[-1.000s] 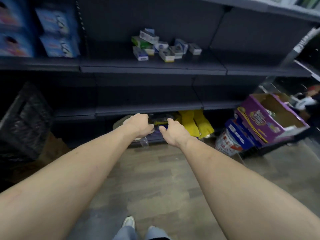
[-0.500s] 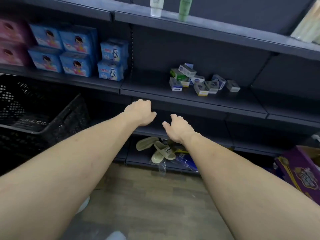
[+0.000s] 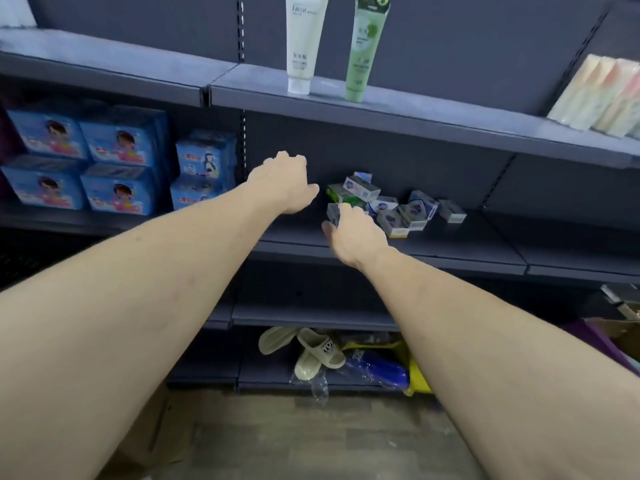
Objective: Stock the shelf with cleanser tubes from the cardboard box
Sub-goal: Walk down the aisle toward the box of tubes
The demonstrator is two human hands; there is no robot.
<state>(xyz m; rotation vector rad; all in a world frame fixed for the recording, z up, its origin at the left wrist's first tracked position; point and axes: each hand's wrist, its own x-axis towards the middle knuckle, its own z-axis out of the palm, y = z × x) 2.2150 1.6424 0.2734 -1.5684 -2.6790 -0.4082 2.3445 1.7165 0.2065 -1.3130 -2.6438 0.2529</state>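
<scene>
Two cleanser tubes stand cap-down on the upper shelf (image 3: 433, 116): a white tube (image 3: 303, 46) with a pink top and a green tube (image 3: 365, 50) to its right. My left hand (image 3: 282, 183) hovers below that shelf, fingers loosely curled, holding nothing. My right hand (image 3: 356, 237) is lower and to the right, also empty, in front of a pile of small soap boxes (image 3: 391, 206) on the middle shelf. A corner of the cardboard box (image 3: 620, 336) shows at the right edge.
Blue packs (image 3: 104, 161) fill the middle shelf on the left. Pale wrapped packs (image 3: 602, 95) lie on the upper shelf at far right. Slippers (image 3: 311, 351) and a blue and yellow bag (image 3: 381, 368) sit on the bottom shelf. Wood floor lies below.
The view has tilted upward, bringing the upper shelf and its two tubes into sight. Both hands have risen from the bottom shelf to the middle shelf level, still empty.
</scene>
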